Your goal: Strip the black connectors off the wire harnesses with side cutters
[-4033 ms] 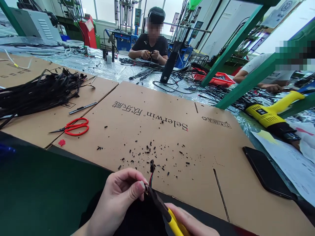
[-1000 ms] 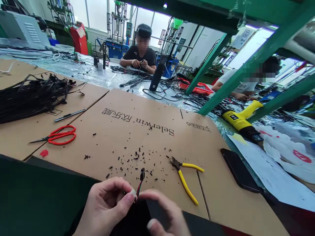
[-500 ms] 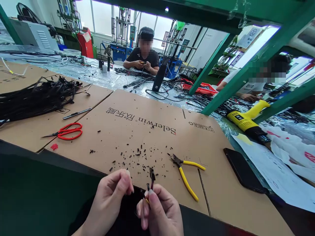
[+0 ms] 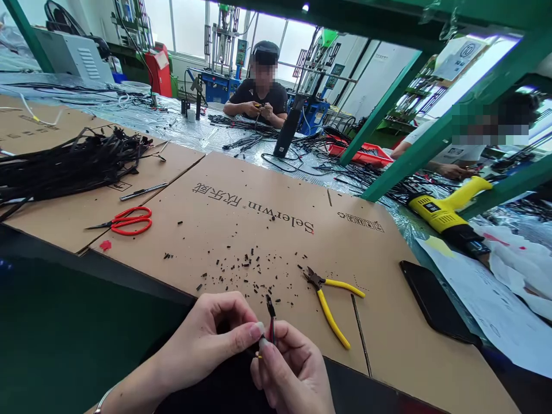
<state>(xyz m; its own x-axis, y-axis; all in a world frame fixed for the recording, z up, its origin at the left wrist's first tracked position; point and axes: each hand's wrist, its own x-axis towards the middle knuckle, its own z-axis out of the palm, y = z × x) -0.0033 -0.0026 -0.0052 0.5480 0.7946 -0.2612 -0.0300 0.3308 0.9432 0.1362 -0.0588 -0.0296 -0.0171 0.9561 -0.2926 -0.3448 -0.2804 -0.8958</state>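
Note:
In my right hand (image 4: 295, 368), closed between thumb and fingers, is a thin cable (image 4: 272, 330) of dark and red wires. Its black connector (image 4: 270, 306) points up above the cardboard. A bit of yellow wire (image 4: 258, 356) shows below the thumbs. My left hand (image 4: 219, 333) meets the right at the fingertips, thumb and forefinger pinched on a short black wire end that they mostly cover. Yellow-handled side cutters (image 4: 321, 284) lie spread on the cardboard to the right. Small black tube scraps (image 4: 246, 264) are scattered beyond the hands.
Red-handled scissors (image 4: 131, 221), a utility knife (image 4: 143, 191) and a bundle of black cables (image 4: 73, 164) lie left on the cardboard (image 4: 207, 201). At right are a phone (image 4: 437, 302), a yellow heat gun (image 4: 448, 213) and green frame bars (image 4: 397, 161). Two other people sit across the table.
My left hand has moved right and now touches the right hand's fingertips, pinching the short black end that showed before. The view has shifted slightly.

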